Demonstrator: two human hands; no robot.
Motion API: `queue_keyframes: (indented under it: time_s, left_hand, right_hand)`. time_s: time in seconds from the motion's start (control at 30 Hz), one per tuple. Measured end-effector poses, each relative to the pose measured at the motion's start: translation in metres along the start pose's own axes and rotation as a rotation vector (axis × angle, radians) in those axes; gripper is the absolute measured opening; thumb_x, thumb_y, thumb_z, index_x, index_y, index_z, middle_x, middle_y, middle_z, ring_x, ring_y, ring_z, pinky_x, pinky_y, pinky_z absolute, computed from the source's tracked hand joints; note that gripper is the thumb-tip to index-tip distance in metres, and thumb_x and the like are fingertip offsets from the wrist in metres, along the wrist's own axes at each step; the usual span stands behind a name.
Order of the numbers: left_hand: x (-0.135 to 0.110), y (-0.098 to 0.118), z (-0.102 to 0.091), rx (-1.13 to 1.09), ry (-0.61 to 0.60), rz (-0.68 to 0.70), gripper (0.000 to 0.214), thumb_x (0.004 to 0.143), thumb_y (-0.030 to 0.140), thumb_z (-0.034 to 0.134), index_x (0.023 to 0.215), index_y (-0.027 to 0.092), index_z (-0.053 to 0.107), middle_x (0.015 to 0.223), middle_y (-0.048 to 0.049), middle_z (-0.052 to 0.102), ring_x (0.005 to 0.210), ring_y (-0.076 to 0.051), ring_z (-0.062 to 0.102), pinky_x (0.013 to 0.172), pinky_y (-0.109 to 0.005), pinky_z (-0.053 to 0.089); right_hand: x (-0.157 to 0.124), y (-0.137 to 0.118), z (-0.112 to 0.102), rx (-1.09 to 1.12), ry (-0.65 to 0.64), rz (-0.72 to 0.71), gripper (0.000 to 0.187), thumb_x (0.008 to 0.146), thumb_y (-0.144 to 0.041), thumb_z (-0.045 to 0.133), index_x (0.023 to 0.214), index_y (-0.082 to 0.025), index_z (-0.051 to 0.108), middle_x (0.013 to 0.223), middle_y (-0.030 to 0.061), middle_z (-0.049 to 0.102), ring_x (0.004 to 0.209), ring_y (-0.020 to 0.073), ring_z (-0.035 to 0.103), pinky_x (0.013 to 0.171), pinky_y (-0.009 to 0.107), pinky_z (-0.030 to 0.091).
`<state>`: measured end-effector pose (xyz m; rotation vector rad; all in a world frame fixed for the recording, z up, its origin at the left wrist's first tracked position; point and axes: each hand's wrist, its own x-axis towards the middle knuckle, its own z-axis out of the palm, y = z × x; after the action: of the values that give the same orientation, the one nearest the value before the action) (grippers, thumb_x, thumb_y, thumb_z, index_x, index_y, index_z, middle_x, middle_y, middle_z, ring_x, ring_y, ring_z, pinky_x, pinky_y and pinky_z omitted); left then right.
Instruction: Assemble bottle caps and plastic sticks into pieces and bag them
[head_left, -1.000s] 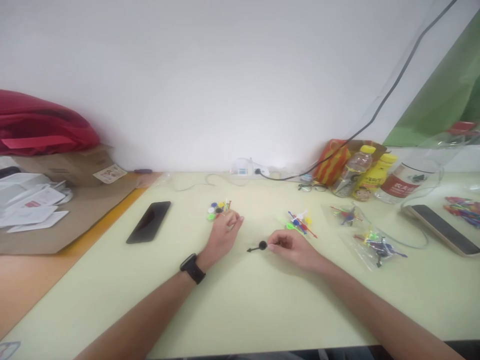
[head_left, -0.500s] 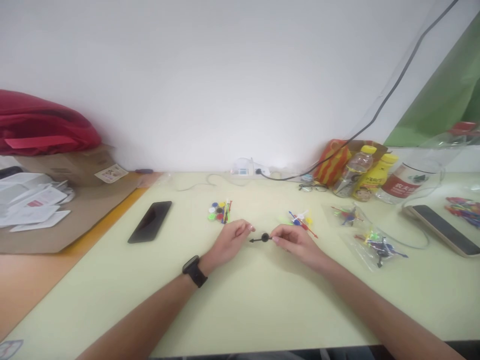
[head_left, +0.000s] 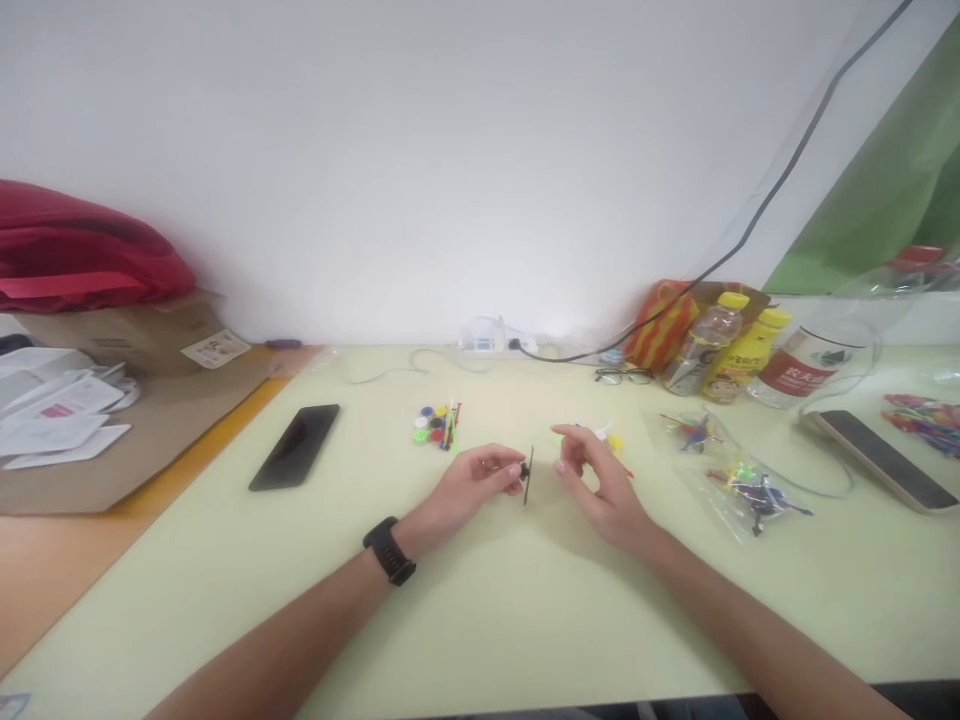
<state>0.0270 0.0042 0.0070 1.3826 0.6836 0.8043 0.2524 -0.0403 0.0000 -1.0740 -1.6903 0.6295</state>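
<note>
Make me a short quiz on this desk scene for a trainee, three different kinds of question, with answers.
1. Which hand holds the black arrow spinner?
2. True or false: the right hand is apart from that spinner.
3. Of these, the eyeglasses lie closest to: a) the wristwatch; b) the clear drink bottle; c) the white papers.

Key: 1. The left hand. 2. True. 3. b.
</note>
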Motion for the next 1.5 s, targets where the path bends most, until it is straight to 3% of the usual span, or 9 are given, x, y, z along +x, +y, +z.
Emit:
queue_keyframes:
  time_s: [0.07, 0.13, 0.2, 0.23, 0.3, 0.37, 0.6, 1.33, 1.5]
  left_hand:
    - [0.0, -0.001, -0.001, -0.015, 0.001, -0.009, 0.032, 0.09, 0.044, 0.075, 0.111, 0.018, 0.074, 0.091, -0.0055, 0.07, 0.083, -0.017, 0.066, 0.082, -0.033, 0.052]
    - [0.0, -0.001, -0.001, -0.027, 0.0, -0.01, 0.032, 0.089, 0.043, 0.077, 0.11, 0.018, 0.074, 0.092, -0.0057, 0.071, 0.083, -0.017, 0.067, 0.083, -0.032, 0.053]
    - [-0.001, -0.001, -0.001, -0.03, 0.014, -0.013, 0.032, 0.088, 0.042, 0.078, 0.109, 0.017, 0.075, 0.092, -0.0061, 0.072, 0.083, -0.017, 0.067, 0.083, -0.033, 0.053]
    - [-0.001, 0.0, -0.002, -0.028, 0.026, -0.017, 0.032, 0.088, 0.042, 0.079, 0.108, 0.017, 0.075, 0.092, -0.0064, 0.072, 0.083, -0.017, 0.067, 0.083, -0.033, 0.053]
    - [-0.001, 0.0, -0.002, -0.026, 0.047, -0.026, 0.033, 0.088, 0.042, 0.079, 0.109, 0.017, 0.075, 0.093, -0.0068, 0.072, 0.083, -0.017, 0.068, 0.084, -0.033, 0.054]
    - [-0.001, 0.0, -0.003, -0.03, 0.054, -0.032, 0.033, 0.088, 0.042, 0.078, 0.109, 0.017, 0.075, 0.094, -0.0066, 0.072, 0.084, -0.017, 0.068, 0.085, -0.033, 0.054]
    - [0.002, -0.005, -0.006, -0.056, 0.058, -0.065, 0.036, 0.089, 0.043, 0.078, 0.114, 0.018, 0.074, 0.102, -0.0077, 0.071, 0.088, -0.017, 0.069, 0.089, -0.033, 0.053]
    - [0.006, 0.002, -0.02, -0.388, 0.097, -0.261, 0.026, 0.091, 0.025, 0.077, 0.115, 0.014, 0.076, 0.124, -0.0129, 0.073, 0.108, -0.018, 0.07, 0.11, -0.032, 0.05]
    - [0.004, 0.005, -0.019, -0.368, 0.064, -0.271, 0.027, 0.09, 0.023, 0.079, 0.115, 0.014, 0.076, 0.119, -0.0124, 0.074, 0.104, -0.019, 0.071, 0.108, -0.033, 0.051]
  right_hand:
    - [-0.002, -0.001, 0.0, 0.059, 0.0, 0.012, 0.05, 0.102, -0.049, 0.05, 0.147, -0.029, 0.041, 0.096, 0.0045, 0.054, 0.081, 0.0205, 0.055, 0.076, 0.035, 0.049]
    - [-0.002, -0.001, 0.0, 0.124, -0.036, 0.081, 0.042, 0.102, -0.052, 0.048, 0.135, -0.027, 0.052, 0.092, 0.0034, 0.055, 0.078, 0.0195, 0.054, 0.073, 0.033, 0.047]
    - [0.0, 0.002, -0.002, 0.205, -0.169, 0.168, 0.043, 0.104, -0.055, 0.042, 0.089, -0.022, 0.065, 0.072, 0.0014, 0.052, 0.065, 0.0175, 0.048, 0.067, 0.033, 0.043]
    - [0.001, 0.004, -0.004, 0.254, -0.241, 0.202, 0.055, 0.104, -0.056, 0.039, 0.065, -0.022, 0.056, 0.061, 0.0003, 0.044, 0.058, 0.0164, 0.042, 0.063, 0.034, 0.039]
    - [0.003, 0.008, -0.007, 0.341, -0.305, 0.24, 0.067, 0.104, -0.057, 0.036, 0.045, -0.024, 0.031, 0.049, -0.0015, 0.028, 0.05, 0.0149, 0.03, 0.057, 0.034, 0.031]
    - [0.005, 0.01, -0.009, 0.375, -0.243, 0.254, 0.069, 0.103, -0.06, 0.037, 0.044, -0.024, 0.028, 0.049, -0.0015, 0.026, 0.051, 0.015, 0.027, 0.055, 0.034, 0.025]
    - [0.007, 0.008, -0.009, 0.302, -0.206, 0.306, 0.068, 0.1, -0.067, 0.042, 0.051, -0.021, 0.053, 0.055, 0.0006, 0.041, 0.055, 0.0153, 0.036, 0.054, 0.032, 0.027]
    - [0.007, 0.006, -0.009, 0.142, -0.199, 0.358, 0.067, 0.102, -0.064, 0.041, 0.054, -0.019, 0.059, 0.052, -0.002, 0.037, 0.052, 0.0134, 0.036, 0.054, 0.03, 0.029]
    - [0.008, 0.003, -0.009, 0.119, -0.179, 0.32, 0.053, 0.101, -0.061, 0.047, 0.074, -0.019, 0.065, 0.061, -0.0029, 0.04, 0.056, 0.0134, 0.039, 0.055, 0.029, 0.029]
